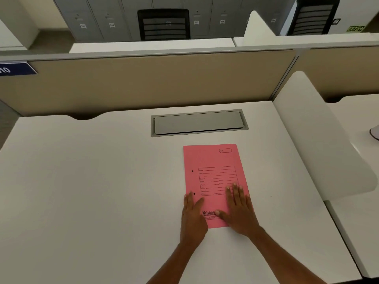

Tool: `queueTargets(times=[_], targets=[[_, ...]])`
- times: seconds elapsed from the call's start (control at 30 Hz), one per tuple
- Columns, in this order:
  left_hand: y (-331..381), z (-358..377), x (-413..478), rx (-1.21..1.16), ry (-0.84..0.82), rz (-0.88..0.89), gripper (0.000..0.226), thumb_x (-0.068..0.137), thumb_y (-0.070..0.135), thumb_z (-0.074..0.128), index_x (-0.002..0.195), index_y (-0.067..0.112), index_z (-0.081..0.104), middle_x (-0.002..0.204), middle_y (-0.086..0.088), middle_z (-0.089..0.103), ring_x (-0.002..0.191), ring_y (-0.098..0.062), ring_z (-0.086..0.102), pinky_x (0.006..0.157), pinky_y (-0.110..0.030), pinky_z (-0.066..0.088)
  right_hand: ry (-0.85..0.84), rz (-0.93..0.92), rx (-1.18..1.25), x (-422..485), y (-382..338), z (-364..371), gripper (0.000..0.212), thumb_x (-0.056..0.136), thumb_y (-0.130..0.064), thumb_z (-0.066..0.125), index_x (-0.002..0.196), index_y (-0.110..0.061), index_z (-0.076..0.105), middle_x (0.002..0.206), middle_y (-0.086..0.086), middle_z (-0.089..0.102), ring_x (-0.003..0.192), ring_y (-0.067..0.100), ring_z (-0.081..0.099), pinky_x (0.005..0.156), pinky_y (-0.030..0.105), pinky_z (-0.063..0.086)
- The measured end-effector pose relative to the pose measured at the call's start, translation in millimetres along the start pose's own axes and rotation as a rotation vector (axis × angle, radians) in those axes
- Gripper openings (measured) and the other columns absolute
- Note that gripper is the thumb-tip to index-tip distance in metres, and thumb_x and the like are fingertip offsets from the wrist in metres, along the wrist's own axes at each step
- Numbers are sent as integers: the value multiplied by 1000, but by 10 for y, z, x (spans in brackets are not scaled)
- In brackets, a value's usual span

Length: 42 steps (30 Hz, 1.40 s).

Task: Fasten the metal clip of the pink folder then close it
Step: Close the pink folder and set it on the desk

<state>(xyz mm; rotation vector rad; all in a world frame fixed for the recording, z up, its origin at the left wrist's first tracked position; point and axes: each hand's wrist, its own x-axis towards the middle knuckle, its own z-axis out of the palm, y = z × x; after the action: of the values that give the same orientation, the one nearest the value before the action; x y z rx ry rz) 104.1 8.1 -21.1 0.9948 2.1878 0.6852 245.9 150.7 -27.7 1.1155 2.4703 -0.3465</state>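
At the far left, on the beige partition [143,78], you have a blue label [16,69] with white digits, only partly in view. Below it the white desk [92,181] spreads in front of you.

Moving right, your left hand [192,218] lies flat, fingers extended and together, gripping nothing. Its fingertips rest on the near left edge of the pink folder [213,160], just beside the lower of the 2 small dark holes along that edge, while the heel of the hand sits on the desk.

The folder is closed and lies flat on the desk, a little right of the centre, its printed cover facing up with a ruled form box and a brand name near the bottom. The metal clip is not visible; you cannot tell its state from here. Beyond the folder, a grey cable hatch [198,122] is set into the desk.

Your right hand [239,210] presses palm down on the near right part of the cover, fingers spread open and holding nothing, thumb across the brand name.

Further right stands a white rounded side divider [320,140].
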Motion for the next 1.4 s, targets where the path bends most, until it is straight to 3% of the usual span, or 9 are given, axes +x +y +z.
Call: queueTargets(times=[0.17, 0.33, 0.5, 0.7, 0.9, 1.07, 1.17, 1.23, 1.4], targets=[[202, -172, 52, -581, 279, -361, 56, 102, -2, 51, 150, 27, 55, 164, -3, 48, 137, -28, 61, 88, -34, 69, -10, -3, 26, 8, 5, 3, 112, 94, -86, 25, 165, -13, -22, 173, 17, -27, 162, 39, -22, 134, 56, -4], [115, -344, 139, -731, 194, -494, 52, 102, 16, 62, 152, 26, 52, 137, -4, 72, 109, -23, 73, 91, -39, 64, -16, -1, 53, 10, 14, 6, 112, 96, -84, 27, 164, -11, -24, 173, 17, -29, 161, 38, -24, 133, 55, -7], [0, -227, 1, -720, -16, -393, 48, 101, 9, 63, 145, 27, 56, 136, -3, 72, 109, -18, 72, 70, -19, 63, -13, -1, 55, 16, -1, 3, 111, 96, -83, 28, 164, -12, -24, 173, 17, -28, 161, 39, -23, 133, 56, -6], [8, -272, -105, -802, -59, -360, 52, 103, 10, 61, 143, 41, 48, 127, 10, 71, 108, -20, 76, 70, -31, 69, -19, 16, 79, 30, -14, 27, 112, 96, -83, 27, 160, -12, -30, 173, 15, -29, 161, 38, -23, 134, 57, -3], [-92, -501, -112, -928, 21, -308, 51, 104, 5, 56, 141, 40, 54, 126, 1, 79, 103, -23, 83, 74, -41, 70, 115, 102, 437, 58, -201, -40, 114, 94, -77, 50, 169, -16, -11, 178, 9, -16, 166, 30, -14, 133, 52, -1], [-376, -931, -64, -1012, 127, -269, 51, 106, 3, 59, 148, 32, 50, 126, -7, 80, 106, -27, 82, 74, -41, 69, 250, 260, 840, 148, -453, -259, 100, 98, -38, 72, 170, -16, 7, 178, 9, 13, 165, 32, 15, 130, 56, 28], [-592, -1201, 7, -1019, 181, -256, 52, 106, 0, 59, 150, 27, 50, 127, -10, 80, 109, -31, 81, 77, -46, 70, 237, 268, 990, 230, -616, -395, 72, 100, -25, 70, 162, -17, 35, 150, 5, 56, 138, 28, 57, 101, 36, 61], [-747, -1387, 34, -1016, 212, -238, 52, 105, 0, 60, 150, 25, 50, 126, -10, 80, 109, -32, 81, 78, -48, 70, 197, 227, 1092, 287, -761, -501, 36, 100, -21, 69, 135, -31, 63, 122, -4, 73, 111, 21, 73, 70, 13, 60], [-1110, -1763, 144, -960, 314, -242, 35, 105, 1, 61, 131, 23, 58, 123, -12, 78, 106, -35, 80, 72, -41, 70, 81, 168, 1233, 454, -1110, -670, 19, 96, -13, 69, 98, -29, 78, 91, 3, 82, 71, 21, 74, 77, 46, 66]])
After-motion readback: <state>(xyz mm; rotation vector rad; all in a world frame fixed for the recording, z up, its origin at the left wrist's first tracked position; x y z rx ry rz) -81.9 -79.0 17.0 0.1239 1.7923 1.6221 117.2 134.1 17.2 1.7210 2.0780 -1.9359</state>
